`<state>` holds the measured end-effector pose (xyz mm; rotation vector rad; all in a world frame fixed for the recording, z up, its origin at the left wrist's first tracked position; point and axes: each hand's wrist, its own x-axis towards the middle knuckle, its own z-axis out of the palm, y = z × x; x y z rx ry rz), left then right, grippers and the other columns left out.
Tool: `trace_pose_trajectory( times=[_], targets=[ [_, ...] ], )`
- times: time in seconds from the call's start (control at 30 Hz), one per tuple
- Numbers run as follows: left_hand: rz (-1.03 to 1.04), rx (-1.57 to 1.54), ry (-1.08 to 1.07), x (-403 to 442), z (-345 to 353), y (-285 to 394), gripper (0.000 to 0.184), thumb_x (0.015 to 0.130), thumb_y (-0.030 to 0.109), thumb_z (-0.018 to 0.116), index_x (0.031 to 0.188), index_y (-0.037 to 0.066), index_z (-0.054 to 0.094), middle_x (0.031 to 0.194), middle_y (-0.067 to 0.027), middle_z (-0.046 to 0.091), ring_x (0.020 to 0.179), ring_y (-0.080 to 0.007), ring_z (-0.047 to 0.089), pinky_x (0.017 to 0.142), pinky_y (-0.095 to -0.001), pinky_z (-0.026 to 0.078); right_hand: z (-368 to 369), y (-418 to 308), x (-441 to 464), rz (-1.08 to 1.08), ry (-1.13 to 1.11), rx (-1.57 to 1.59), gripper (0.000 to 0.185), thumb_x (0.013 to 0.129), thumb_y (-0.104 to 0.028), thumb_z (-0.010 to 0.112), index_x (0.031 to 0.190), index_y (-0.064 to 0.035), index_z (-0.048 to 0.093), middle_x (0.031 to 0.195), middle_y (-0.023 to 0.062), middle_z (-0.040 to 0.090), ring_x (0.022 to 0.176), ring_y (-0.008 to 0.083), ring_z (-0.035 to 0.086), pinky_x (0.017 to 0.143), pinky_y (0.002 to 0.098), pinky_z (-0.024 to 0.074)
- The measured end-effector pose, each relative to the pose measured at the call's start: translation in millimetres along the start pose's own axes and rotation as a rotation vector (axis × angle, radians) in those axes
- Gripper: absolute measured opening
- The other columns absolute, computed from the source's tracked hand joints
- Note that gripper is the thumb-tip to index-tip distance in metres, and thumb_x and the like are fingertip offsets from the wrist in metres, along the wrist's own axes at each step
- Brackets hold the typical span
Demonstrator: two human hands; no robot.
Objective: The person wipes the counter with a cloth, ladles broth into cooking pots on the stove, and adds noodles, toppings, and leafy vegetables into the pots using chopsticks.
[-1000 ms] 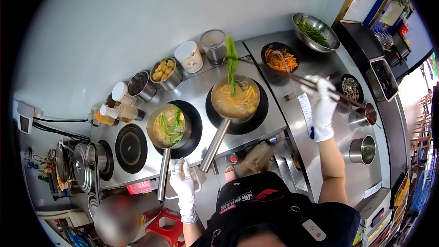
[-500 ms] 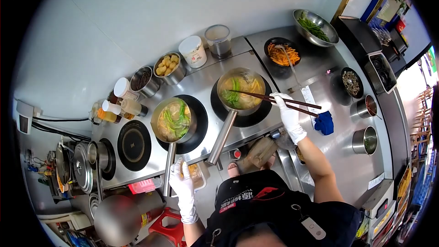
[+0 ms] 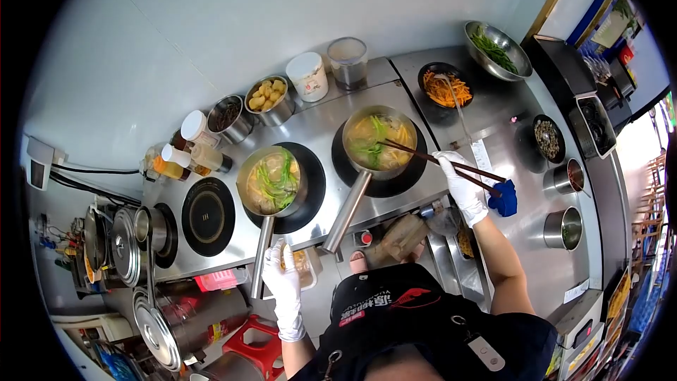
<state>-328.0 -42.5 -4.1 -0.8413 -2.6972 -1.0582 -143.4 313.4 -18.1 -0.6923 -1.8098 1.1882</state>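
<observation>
Long brown chopsticks (image 3: 441, 160) are held in my gloved right hand (image 3: 460, 182), their tips in the right pot (image 3: 379, 142), among green leaves and yellow strips in broth. That pot rests on a black hob with its handle toward me. The left pot (image 3: 272, 182) holds broth with green leaves on top. My gloved left hand (image 3: 282, 271) is beside the end of the left pot's handle (image 3: 263, 257), its fingers partly bent and apart; I see nothing in it. A crumpled blue cloth (image 3: 503, 199) lies just right of my right hand, near the chopsticks' rear ends.
Behind the pots stand a steel pot of yellowish chunks (image 3: 269, 99), white tubs (image 3: 307, 76) and bottles (image 3: 204, 159). To the right are a black bowl of orange strips (image 3: 446, 86), a steel bowl of greens (image 3: 498, 51) and small steel pots (image 3: 563, 228). A red stool (image 3: 255, 346) stands below left.
My right hand has swung left and down from the right counter, bringing the chopsticks and greens to the right pot. The greens now lie in the broth. The blue cloth has come into view.
</observation>
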Motion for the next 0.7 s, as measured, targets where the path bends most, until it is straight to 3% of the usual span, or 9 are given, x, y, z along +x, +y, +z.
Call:
trace_pose_trajectory(
  times=[0.13,0.27,0.3,0.4,0.67,0.7],
  targets=[
    [-0.029,0.002,0.008,-0.4,-1.0,-4.0,0.018,0.088,0.010,0.061,0.104,0.002,0.064,0.094,-0.0144,0.064,0.084,-0.0304,0.063,0.074,-0.0368,0.051,-15.4,-22.3,8.0,0.026,-0.088,-0.195,0.011,0.088,-0.007,0.063,0.095,0.0010,0.067,0.095,0.0092,0.068,0.088,0.0177,0.064,0.081,0.0288,0.0494],
    [-0.012,0.022,0.061,-3.1,-2.9,-16.6,0.017,0.088,0.011,0.062,0.102,0.002,0.065,0.093,-0.0144,0.064,0.084,-0.0311,0.063,0.074,-0.0369,0.050,-17.6,-44.3,19.4,-0.171,0.010,-0.248,0.011,0.087,-0.005,0.059,0.084,-0.0003,0.068,0.086,0.0084,0.069,0.083,0.0175,0.064,0.082,0.0303,0.0476],
    [-0.021,0.019,0.066,-4.4,-3.3,-20.7,0.017,0.087,0.011,0.062,0.102,0.002,0.065,0.093,-0.0148,0.064,0.084,-0.0311,0.063,0.075,-0.0370,0.050,-6.8,-51.2,19.3,-0.081,0.072,-0.058,0.012,0.088,-0.003,0.057,0.084,0.0001,0.068,0.086,0.0080,0.069,0.083,0.0174,0.064,0.082,0.0307,0.0468],
    [-0.036,0.022,0.083,-4.0,-10.7,-21.7,0.019,0.087,0.010,0.063,0.103,0.001,0.065,0.093,-0.0157,0.064,0.083,-0.0318,0.063,0.075,-0.0369,0.050,29.3,-77.8,18.4,0.012,-0.066,0.283,0.012,0.090,-0.001,0.054,0.089,0.0028,0.065,0.092,0.0122,0.068,0.086,0.0201,0.064,0.085,0.0312,0.0487],
    [-0.146,-0.004,0.097,-10.2,-29.1,-32.1,0.022,0.086,0.011,0.063,0.106,0.002,0.064,0.093,-0.0152,0.064,0.082,-0.0306,0.064,0.072,-0.0365,0.051,164.2,-76.0,5.7,-0.142,-0.538,0.265,0.012,0.086,-0.001,0.061,0.097,0.0029,0.066,0.095,0.0106,0.068,0.087,0.0177,0.065,0.081,0.0259,0.0500],
    [-0.164,0.012,0.094,-12.2,-32.6,-34.6,0.022,0.086,0.012,0.063,0.106,0.003,0.065,0.094,-0.0153,0.064,0.084,-0.0302,0.064,0.073,-0.0361,0.051,175.0,-71.3,7.5,-0.044,-0.623,0.239,0.015,0.087,0.000,0.060,0.100,0.0012,0.067,0.096,0.0111,0.069,0.089,0.0200,0.066,0.081,0.0263,0.0500]
  ],
)
